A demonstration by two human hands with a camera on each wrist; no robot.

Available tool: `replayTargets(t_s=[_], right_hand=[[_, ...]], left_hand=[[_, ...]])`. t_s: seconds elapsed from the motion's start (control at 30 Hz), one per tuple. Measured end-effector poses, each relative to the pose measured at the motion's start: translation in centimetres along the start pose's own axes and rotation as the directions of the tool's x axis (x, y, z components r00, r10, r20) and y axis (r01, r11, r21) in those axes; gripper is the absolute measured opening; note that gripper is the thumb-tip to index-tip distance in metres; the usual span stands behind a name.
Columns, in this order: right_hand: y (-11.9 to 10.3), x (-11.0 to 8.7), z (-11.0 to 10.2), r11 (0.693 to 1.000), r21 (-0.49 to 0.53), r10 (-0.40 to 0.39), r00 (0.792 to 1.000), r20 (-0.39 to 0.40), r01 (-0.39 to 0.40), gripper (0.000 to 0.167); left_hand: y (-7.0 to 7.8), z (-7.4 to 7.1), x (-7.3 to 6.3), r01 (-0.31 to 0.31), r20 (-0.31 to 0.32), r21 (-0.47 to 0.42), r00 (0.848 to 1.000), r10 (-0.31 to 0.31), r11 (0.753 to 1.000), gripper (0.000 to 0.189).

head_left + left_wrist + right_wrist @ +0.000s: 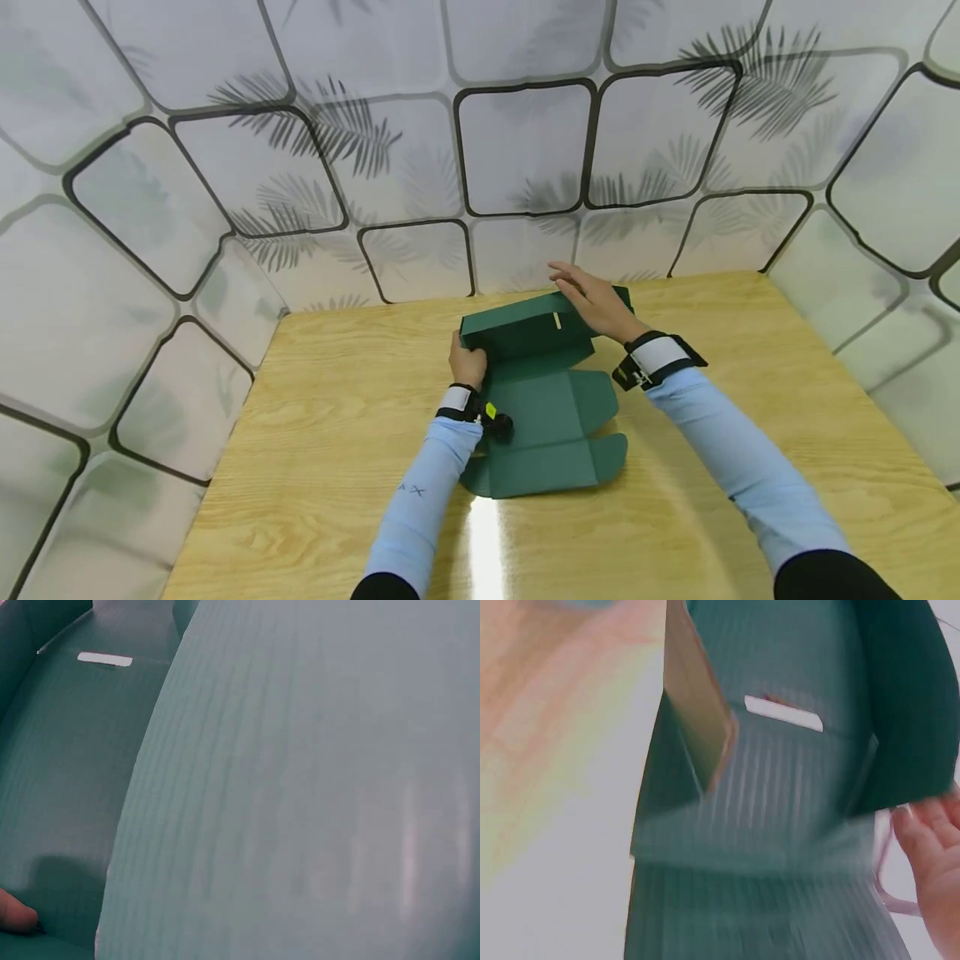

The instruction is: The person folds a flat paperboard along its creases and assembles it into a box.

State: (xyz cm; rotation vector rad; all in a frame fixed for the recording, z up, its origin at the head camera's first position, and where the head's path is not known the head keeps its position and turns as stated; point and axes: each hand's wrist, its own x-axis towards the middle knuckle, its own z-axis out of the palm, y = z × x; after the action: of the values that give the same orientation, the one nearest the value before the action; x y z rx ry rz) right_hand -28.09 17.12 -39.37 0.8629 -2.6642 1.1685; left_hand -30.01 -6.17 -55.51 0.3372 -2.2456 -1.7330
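Observation:
A dark green cardboard box (536, 408) lies partly unfolded, its long far wall (517, 333) raised and the near panels and rounded flaps spread flat. My left hand (467, 364) grips the left end of that wall; one fingertip (15, 913) shows against the inner face in the left wrist view. At the wall's far right end is my right hand (600, 307), its fingers extended over the top edge. In the right wrist view those fingers (930, 836) touch a green side panel (911, 705), and a brown-faced flap (697, 712) stands up opposite.
The box is on a light wood-grain table (337, 417). Behind it and at both sides hang pale curtains (525, 150) with dark outlines and leaf prints. A slot (557, 320) cuts through the far wall. Light glares off the table (486, 542) near the front.

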Motion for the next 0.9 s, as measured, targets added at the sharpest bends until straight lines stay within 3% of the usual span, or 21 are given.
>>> replayTargets(t_s=[0.1,0.2,0.3,0.53,0.7,0.9], right_hand=[[-0.6,0.0,-0.8,0.989,-0.093,-0.12,0.992,-0.032,0.117,0.039],[-1.3,0.3,-1.6,0.954,-0.202,-0.228,0.973,-0.012,0.221,0.041],[-2.2,0.7,-2.3,0.917,-0.294,-0.274,0.961,0.034,0.271,0.044],[-3.8,1.0,-3.2,0.846,-0.413,-0.307,0.941,0.139,0.337,0.066],[-4.3,1.1,-3.0,0.79,-0.45,-0.355,0.909,0.217,0.416,0.072],[-4.7,1.0,-2.4,0.75,-0.502,-0.329,0.901,0.281,0.431,0.083]], left_hand=[[5.0,-2.7,-2.1,0.094,0.04,-0.041,0.995,-0.093,0.995,0.043],[7.3,-3.9,-2.6,0.09,0.039,-0.035,0.995,-0.088,0.995,0.043],[8.7,-4.4,-2.5,0.051,0.04,-0.018,0.998,-0.05,0.999,0.04],[10.9,-5.1,-2.5,0.002,0.059,-0.048,0.998,0.001,0.999,0.034],[11.3,-5.4,-2.6,-0.044,0.057,-0.048,0.997,0.047,0.998,0.034],[11.6,-5.5,-3.0,-0.087,0.072,-0.042,0.993,0.09,0.995,0.039]])
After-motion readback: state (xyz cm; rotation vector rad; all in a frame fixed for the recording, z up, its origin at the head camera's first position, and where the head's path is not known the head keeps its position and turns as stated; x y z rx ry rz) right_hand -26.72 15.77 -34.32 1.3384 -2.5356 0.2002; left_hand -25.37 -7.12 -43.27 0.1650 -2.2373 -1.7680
